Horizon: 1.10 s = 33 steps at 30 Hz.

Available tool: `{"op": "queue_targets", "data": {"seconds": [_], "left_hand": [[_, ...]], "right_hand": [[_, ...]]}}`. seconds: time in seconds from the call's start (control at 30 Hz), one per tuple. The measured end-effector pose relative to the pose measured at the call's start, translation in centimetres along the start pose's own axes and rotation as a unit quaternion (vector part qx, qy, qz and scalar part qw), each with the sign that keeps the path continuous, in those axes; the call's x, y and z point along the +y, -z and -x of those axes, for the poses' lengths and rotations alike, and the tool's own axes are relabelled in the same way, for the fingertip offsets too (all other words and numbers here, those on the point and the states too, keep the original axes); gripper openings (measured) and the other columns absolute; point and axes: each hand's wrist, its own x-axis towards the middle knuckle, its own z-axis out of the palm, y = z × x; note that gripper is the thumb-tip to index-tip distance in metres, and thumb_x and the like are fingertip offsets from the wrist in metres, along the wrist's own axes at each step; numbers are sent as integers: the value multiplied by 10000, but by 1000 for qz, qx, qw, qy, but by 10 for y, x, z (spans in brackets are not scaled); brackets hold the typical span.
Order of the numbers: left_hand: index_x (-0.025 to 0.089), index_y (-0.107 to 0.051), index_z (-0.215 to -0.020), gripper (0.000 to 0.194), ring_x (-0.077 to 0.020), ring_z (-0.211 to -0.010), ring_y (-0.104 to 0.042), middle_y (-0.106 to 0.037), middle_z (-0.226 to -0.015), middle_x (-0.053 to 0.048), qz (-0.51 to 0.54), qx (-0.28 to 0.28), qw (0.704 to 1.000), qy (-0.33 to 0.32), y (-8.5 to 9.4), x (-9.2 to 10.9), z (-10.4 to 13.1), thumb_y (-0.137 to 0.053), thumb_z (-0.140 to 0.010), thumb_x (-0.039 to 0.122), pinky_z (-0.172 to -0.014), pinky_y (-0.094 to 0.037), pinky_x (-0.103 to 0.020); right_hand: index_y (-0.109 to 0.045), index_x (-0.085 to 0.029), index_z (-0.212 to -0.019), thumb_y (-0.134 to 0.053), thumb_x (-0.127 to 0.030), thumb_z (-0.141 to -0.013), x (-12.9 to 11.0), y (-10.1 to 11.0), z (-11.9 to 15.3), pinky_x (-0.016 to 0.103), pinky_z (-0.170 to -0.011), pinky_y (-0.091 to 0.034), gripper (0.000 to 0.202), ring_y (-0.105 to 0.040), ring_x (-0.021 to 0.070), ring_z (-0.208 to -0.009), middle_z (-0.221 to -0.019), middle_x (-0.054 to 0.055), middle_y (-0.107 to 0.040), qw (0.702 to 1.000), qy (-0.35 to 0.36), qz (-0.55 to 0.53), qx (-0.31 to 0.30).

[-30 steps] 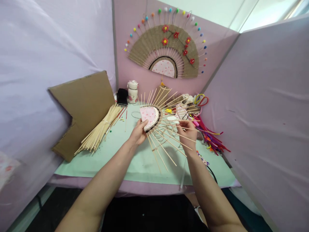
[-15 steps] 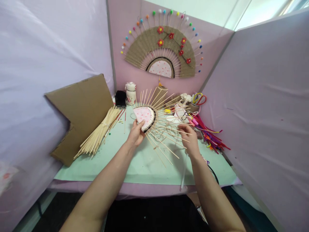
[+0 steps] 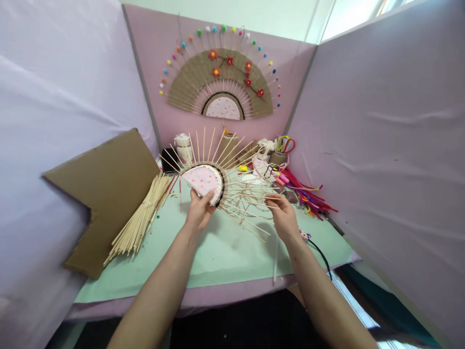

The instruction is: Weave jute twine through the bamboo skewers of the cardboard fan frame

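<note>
My left hand grips a half-round fan base by its straight lower edge, thumb on top. The base has pink dotted cloth, a white trim and a black braided rim. Thin wooden sticks radiate from its curved side. Loops of thin twine hang among the right-hand sticks. At the tips of those sticks my right hand is closed, thumb and fingers pinched on what looks like the twine; the sticks partly hide the pinch.
A finished fan hangs on the back panel. Left are bent cardboard and a stick bundle. Behind stand a white jar and a twine spool. Coloured pipe cleaners and a glue stick lie right.
The view has swung right, so the surroundings sit further left. The fan base has turned a little, with its left sticks more spread in view. Both hands keep their hold.
</note>
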Motion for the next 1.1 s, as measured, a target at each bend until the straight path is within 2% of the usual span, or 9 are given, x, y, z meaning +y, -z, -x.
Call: {"op": "queue_targets", "data": {"seconds": [0.13,0.27,0.4,0.47,0.6,0.9,1.1], "left_hand": [[337,-514,-1092,584,-98,-872,-640,-648,-1124,59,1,-18,1000,6,-2,1,2,-811,-627,146,-730,-525,-220],[324,-542,-1111,563,-103,-881,-648,-662,-1135,46,0,-31,999,24,-3,1,5,-801,-642,150,-737,-526,-209],[319,-558,-1119,549,-112,-873,-653,-671,-1140,37,-12,-41,998,37,-3,0,6,-795,-651,158,-725,-531,-213],[320,-564,-1124,551,-112,-870,-654,-673,-1137,39,-15,-44,998,40,-3,0,6,-792,-652,152,-714,-533,-211],[327,-564,-1150,567,-107,-857,-655,-676,-1123,45,-18,-45,998,43,-3,-1,7,-785,-661,145,-710,-537,-210],[334,-553,-1168,602,-105,-882,-657,-671,-1145,43,-21,-43,998,47,-1,-2,5,-791,-649,146,-721,-531,-197],[327,-544,-1205,605,-113,-861,-661,-680,-1142,24,-26,-53,997,47,-1,-2,5,-766,-678,130,-699,-543,-200]], "right_hand": [[-634,-223,-982,-695,-386,-735,-12,-5,-3,373,-885,-471,302,-619,202,-986,-1052,62,-679,999,35,6,-33],[-607,-266,-1119,-709,-393,-739,-32,-12,-6,403,-1032,-404,413,-532,209,-1234,-1305,58,-599,991,72,-8,-110],[-611,-272,-1170,-667,-375,-792,-40,-14,-7,405,-1027,-409,395,-535,214,-1235,-1260,50,-635,980,75,4,-185],[-661,-255,-1081,-667,-372,-794,-37,-13,-8,396,-968,-446,310,-602,215,-1112,-1124,47,-689,981,76,16,-180],[-704,-231,-872,-683,-392,-775,-31,-10,-9,370,-868,-482,189,-640,193,-903,-935,31,-711,989,80,16,-121],[-706,-231,-784,-710,-371,-740,-38,-9,-7,341,-789,-487,147,-627,182,-826,-863,20,-692,993,94,-7,-73],[-718,-226,-795,-709,-376,-737,-37,-8,-8,358,-813,-482,160,-634,195,-840,-865,30,-710,993,88,23,-79]]}}
